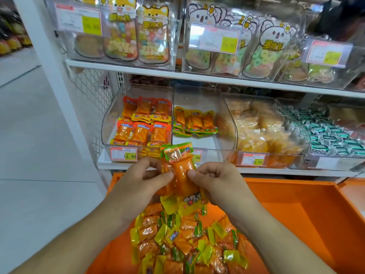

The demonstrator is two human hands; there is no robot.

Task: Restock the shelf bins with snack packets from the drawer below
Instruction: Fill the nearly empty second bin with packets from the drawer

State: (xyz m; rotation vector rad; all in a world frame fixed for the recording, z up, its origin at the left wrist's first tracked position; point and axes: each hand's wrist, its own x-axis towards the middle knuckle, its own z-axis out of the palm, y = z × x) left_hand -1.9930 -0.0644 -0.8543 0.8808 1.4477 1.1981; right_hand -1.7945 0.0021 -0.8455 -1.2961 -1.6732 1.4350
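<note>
Both hands hold a small stack of orange snack packets with green-yellow ends [180, 171] upright in front of the shelf. My left hand [147, 179] grips the stack's left side, my right hand [214, 177] pinches its right side. Below them the open orange drawer [292, 206] holds a loose pile of several same-kind packets [185, 240]. Straight above the hands is a clear bin [203, 91] with one row of green-edged packets [194, 122] at its back. The clear bin to its left [114, 107] holds orange-red packets [144, 120] in two rows.
To the right are bins of pale yellow snacks [262, 127] and green-white wrapped sweets [331, 135]. The upper shelf [126, 69] carries clear bins of bagged gummies. Price tags [124, 154] hang on the bin fronts. A white post [49, 80] and grey floor lie left.
</note>
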